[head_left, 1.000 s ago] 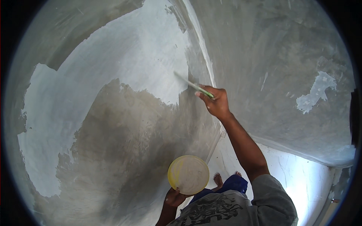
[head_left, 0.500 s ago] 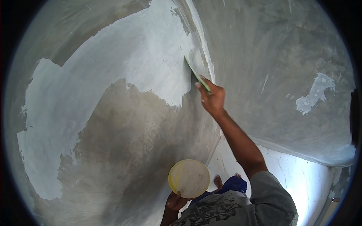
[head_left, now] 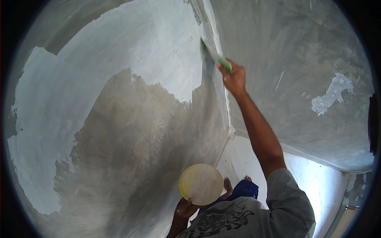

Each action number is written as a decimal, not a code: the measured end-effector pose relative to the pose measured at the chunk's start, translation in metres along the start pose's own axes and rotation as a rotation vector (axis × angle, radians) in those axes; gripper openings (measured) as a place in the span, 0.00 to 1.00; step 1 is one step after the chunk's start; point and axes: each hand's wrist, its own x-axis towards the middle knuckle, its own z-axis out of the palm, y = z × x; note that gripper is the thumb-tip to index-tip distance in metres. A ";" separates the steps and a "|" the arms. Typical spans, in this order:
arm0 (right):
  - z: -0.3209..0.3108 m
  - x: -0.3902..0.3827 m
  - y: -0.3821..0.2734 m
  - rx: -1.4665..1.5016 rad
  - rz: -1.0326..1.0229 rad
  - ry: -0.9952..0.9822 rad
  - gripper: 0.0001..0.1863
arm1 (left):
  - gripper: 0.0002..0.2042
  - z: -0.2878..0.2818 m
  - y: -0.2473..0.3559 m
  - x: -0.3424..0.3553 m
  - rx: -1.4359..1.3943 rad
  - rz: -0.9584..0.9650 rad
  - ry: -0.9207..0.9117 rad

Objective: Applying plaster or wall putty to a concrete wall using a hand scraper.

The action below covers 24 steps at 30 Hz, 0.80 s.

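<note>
My right hand [head_left: 234, 78] is closed round the green grip of a putty knife [head_left: 216, 56], its blade slanting up and left against the wall near the corner. A broad patch of white putty [head_left: 131, 43] covers the upper part of the grey wall [head_left: 131, 139] on the left, with ragged lower edges. Low and close to my body, my left hand [head_left: 186, 208] grips the rim of a round yellow tub [head_left: 202, 185], thumb over the edge. Whitish material shows in the tub.
A second grey wall [head_left: 285, 79] meets the first at a white-smeared corner [head_left: 216, 33]. It carries a small white patch [head_left: 333, 94]. Below lies a pale floor [head_left: 240, 156], where my bare feet [head_left: 227, 185] stand. Bright light falls on the floor at right.
My right hand with the putty knife has moved up and slightly right along the corner. The tub in my left hand stays nearly in place. The view has shifted a little.
</note>
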 end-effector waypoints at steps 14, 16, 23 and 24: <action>-0.146 -0.296 -0.015 0.426 1.077 -0.015 0.16 | 0.35 0.024 0.007 0.027 0.045 -0.050 -0.188; -0.198 -0.335 0.013 0.446 1.181 -0.004 0.17 | 0.35 0.027 -0.002 0.029 0.000 -0.040 -0.180; -0.276 -0.308 -0.005 0.702 1.187 0.051 0.24 | 0.35 0.051 -0.031 0.001 0.010 0.108 -0.080; -0.281 -0.299 -0.006 0.710 1.177 0.033 0.24 | 0.35 0.056 -0.036 -0.001 0.006 0.118 -0.055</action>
